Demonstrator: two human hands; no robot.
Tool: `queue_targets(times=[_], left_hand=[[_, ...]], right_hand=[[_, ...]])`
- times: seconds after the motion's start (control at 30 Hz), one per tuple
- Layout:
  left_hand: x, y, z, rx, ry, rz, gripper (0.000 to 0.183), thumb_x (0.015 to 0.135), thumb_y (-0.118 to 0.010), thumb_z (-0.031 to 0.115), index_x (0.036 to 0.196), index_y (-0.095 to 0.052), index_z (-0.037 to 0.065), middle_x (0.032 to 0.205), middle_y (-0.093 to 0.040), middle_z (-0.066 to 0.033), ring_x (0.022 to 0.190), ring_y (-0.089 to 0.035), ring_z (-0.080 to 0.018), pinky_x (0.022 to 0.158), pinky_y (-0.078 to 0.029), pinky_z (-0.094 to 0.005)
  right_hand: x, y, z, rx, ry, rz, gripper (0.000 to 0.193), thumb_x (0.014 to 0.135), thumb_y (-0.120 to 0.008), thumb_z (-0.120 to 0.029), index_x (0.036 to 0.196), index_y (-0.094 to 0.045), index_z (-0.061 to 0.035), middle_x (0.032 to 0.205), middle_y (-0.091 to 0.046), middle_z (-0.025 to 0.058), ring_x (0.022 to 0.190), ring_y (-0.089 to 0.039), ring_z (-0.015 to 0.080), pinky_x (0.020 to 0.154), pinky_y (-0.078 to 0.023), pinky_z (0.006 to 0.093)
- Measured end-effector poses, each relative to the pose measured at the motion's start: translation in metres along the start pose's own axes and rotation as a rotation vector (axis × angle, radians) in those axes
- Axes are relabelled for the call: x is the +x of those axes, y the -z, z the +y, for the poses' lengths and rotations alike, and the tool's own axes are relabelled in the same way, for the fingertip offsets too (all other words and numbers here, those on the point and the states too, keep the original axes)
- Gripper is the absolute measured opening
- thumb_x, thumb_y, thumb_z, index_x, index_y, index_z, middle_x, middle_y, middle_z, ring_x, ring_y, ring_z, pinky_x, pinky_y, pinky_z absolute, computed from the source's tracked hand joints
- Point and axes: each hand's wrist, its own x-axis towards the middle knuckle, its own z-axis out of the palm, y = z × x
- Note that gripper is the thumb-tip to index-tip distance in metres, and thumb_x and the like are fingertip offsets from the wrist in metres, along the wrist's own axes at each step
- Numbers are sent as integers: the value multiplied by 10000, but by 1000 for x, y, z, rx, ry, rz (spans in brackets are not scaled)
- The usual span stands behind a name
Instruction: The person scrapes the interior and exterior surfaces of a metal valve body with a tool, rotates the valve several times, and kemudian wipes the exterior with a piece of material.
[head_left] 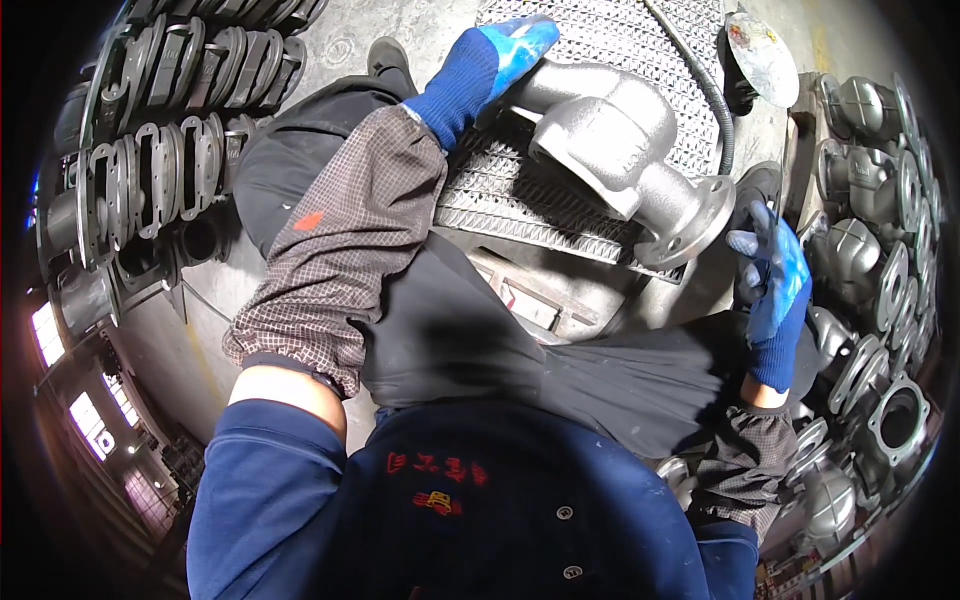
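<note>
A silver-grey cast metal valve body (610,135) lies on a ridged metal grid surface between my knees. It has a bulging middle, and a round flange with bolt holes faces right. My left hand (522,48), in a blue coated glove, grips the casting's far left end; part of the fingers is hidden. My right hand (776,275), in a matching glove, hangs just right of the near flange, fingers apart, holding nothing. A small gap shows between it and the flange.
Dark flanged castings (160,175) stand in rows on the left. Many grey valve bodies (855,185) are stacked on the right. A black hose (705,85) crosses the grid's right side, near a round-topped stand (762,58). A wooden frame (530,305) lies below the grid.
</note>
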Motion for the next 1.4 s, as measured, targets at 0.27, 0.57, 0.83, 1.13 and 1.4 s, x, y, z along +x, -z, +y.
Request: queue_targets(times=[0.27, 0.57, 0.83, 1.13, 1.4], left_hand=[[-6, 2, -12, 55, -320, -15, 303, 909, -548, 160, 1179, -586, 28, 1212, -584, -177, 1068, -596, -287, 887, -482, -311], [-8, -2, 20, -487, 239, -15, 384, 938, -552, 233, 1248, -546, 7, 1193, -604, -101, 1035, -565, -123, 890, -435, -225], [-7, -2, 26, -752, 359, -32, 416, 950, -542, 185, 1311, -473, -10, 1168, -596, -76, 1033, -547, -101, 895, -421, -195], [-6, 1, 41, -502, 321, -29, 410, 963, -493, 168, 1308, -459, -50, 1208, -569, -82, 1029, -526, -100, 915, -400, -226], [-4, -2, 41, -523, 377, -6, 400, 933, -568, 219, 1251, -526, -18, 1073, -614, -44, 937, -545, -81, 845, -435, -207]], right_hand=[[97, 12, 7, -66, 229, 120, 284, 892, -534, -104, 1160, -620, -64, 805, -661, 35, 628, -565, 89, 571, -456, 226], [165, 1, -6, -972, 187, 383, 280, 844, -523, -170, 1084, -660, -216, 888, -655, 172, 801, -642, 354, 706, -522, 420], [192, -11, 7, -921, 255, 375, 251, 822, -552, -152, 1037, -680, -172, 877, -660, 171, 799, -647, 345, 695, -524, 415], [197, -8, 13, -846, 244, 342, 292, 830, -550, -163, 1101, -657, -142, 865, -666, 178, 766, -666, 300, 702, -518, 358], [213, 4, 41, -590, 229, 296, 308, 818, -543, -131, 1100, -652, -76, 827, -678, 154, 718, -668, 247, 641, -515, 334]])
